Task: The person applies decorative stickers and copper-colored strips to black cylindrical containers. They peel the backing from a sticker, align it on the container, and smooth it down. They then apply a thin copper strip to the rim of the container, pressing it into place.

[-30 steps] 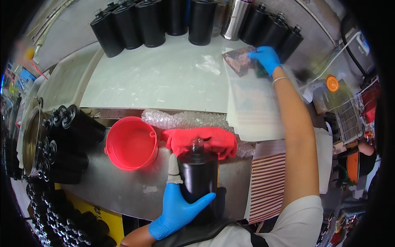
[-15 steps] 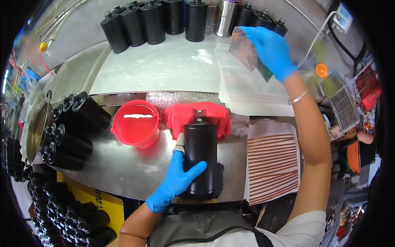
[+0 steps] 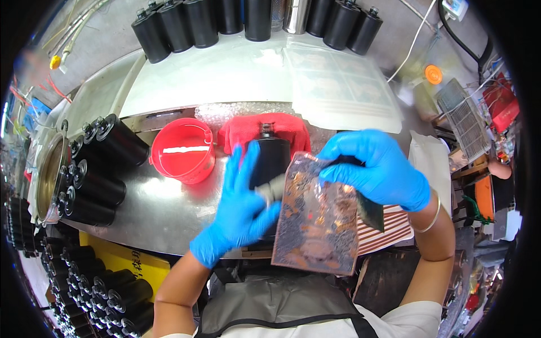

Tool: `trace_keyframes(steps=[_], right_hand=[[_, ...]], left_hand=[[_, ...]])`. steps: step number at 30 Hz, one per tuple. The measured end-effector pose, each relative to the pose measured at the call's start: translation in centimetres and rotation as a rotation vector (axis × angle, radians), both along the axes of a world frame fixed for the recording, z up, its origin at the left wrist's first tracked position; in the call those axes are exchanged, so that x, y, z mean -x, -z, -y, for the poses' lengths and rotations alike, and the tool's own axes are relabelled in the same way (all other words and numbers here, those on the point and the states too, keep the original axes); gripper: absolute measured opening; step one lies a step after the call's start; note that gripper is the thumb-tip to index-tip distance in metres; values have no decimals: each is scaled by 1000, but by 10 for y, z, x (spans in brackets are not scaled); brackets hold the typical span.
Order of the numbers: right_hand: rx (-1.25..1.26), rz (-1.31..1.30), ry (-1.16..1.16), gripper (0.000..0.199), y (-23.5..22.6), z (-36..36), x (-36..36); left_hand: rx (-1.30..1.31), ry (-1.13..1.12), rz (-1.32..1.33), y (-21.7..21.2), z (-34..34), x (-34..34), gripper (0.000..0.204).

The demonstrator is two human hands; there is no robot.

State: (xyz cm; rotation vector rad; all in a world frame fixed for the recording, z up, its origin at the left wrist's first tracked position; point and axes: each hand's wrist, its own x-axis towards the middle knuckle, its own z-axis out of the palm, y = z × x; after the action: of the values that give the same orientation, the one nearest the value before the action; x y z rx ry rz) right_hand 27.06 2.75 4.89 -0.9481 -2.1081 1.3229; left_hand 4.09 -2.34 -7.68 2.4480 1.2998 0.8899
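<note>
My right hand (image 3: pixel 375 169), in a blue glove, pinches the upper edge of a thin mottled copper-brown sheet (image 3: pixel 318 219). The sheet hangs over the bench's front edge, and a dark green piece (image 3: pixel 372 214) shows just below that hand. Nothing shows in my left hand (image 3: pixel 236 208), gloved in blue with fingers spread; one finger wears a pale beige cover close to the sheet's left edge. Beyond it a black bottle (image 3: pixel 271 160) lies with its neck away from me on a red cloth (image 3: pixel 239 129). My left hand and the sheet hide its lower part.
A red bucket (image 3: pixel 183 172) stands left of the cloth. Several black bottles (image 3: pixel 121 141) lie by a metal basin (image 3: pixel 48 174), and others line the back (image 3: pixel 200 22). At right is a brown-striped sheet (image 3: pixel 389 231); translucent sheets (image 3: pixel 344 90) lie farther back.
My right hand has brought the sheet from the back right down in front of me, beside the bottle. My left hand has lifted off the bottle's side and spread its fingers.
</note>
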Motion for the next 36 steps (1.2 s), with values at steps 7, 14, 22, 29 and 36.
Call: trace_keyframes(steps=[7, 14, 22, 29, 36], right_hand=[[-100, -50, -66, 18, 77, -13, 28], [-379, -7, 47, 27, 95, -34, 46], [405, -81, 208, 19, 103, -43, 29], [573, -379, 208, 11, 115, -24, 19], [635, -383, 310, 12, 112, -24, 20]], left_hand=[[275, -196, 799, 66, 113, 23, 39], [458, -350, 556, 0, 42, -1, 19], [650, -375, 754, 14, 36, 14, 20], [643, -441, 1025, -5, -20, -4, 14], [551, -413, 1031, -2, -20, -4, 15]])
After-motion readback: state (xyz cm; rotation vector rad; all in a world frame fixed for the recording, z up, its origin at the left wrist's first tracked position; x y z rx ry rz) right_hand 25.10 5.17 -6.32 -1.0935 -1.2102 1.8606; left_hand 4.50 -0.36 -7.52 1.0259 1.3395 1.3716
